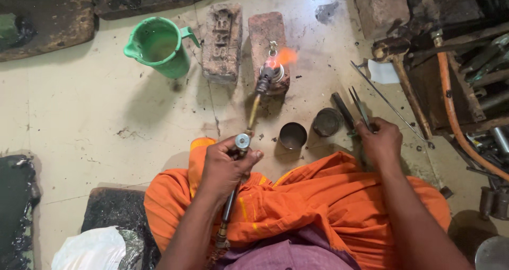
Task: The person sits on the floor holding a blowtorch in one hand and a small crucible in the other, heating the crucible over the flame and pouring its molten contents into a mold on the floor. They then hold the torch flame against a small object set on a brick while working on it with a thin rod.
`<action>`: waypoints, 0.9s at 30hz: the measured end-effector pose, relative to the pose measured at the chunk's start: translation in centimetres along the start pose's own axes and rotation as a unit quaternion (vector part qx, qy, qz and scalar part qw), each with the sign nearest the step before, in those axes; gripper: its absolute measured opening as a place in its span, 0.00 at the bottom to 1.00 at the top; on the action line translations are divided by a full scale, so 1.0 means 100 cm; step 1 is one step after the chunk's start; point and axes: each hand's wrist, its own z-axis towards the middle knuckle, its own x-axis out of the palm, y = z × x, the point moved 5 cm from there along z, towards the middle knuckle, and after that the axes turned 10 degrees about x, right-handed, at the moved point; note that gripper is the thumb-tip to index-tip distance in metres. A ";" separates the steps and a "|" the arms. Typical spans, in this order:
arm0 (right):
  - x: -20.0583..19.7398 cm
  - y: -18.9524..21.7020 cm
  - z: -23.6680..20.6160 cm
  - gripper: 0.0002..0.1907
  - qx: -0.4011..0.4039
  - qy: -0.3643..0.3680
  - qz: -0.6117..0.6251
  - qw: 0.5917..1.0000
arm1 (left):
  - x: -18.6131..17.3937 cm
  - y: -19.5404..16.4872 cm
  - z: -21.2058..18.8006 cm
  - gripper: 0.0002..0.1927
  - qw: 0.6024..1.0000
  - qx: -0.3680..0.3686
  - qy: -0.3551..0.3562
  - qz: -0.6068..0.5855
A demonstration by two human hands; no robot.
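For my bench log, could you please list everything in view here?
gas torch: 1, brass, lit, aimed at a brick
bricks: 3, reddish, floor top centre
jug: 1, green, upper left
small cups: 2, dark metal, floor centre
tweezers: 1, metal, right of cups
hose: 1, orange, right
orange cloth: 1, over lap
left hand: grip on torch
right hand: grip on tweezers

The small metal piece (272, 49) on the brick (266, 31) was too small to identify, partly veiled by flame. The torch (249, 122) hose vanished beneath the left hand (225, 166) and orange cloth (313, 201). The tweezers' (359, 106) handle end was hidden inside the right hand (380, 140).
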 end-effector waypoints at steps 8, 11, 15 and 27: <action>0.015 0.003 0.019 0.13 0.020 0.048 0.071 0.996 | -0.002 0.008 0.006 0.23 1.000 -0.002 -0.015 -0.004; 0.015 0.003 0.021 0.11 0.023 0.039 0.065 0.997 | -0.003 0.009 0.008 0.23 1.000 -0.003 0.000 -0.008; 0.015 -0.003 0.022 0.11 0.030 0.022 0.076 0.996 | -0.008 0.009 0.016 0.22 0.999 0.030 0.009 -0.008; -0.011 -0.001 0.011 0.14 -0.094 0.000 -0.049 0.994 | -0.041 0.030 0.013 0.24 0.979 0.082 0.071 -0.171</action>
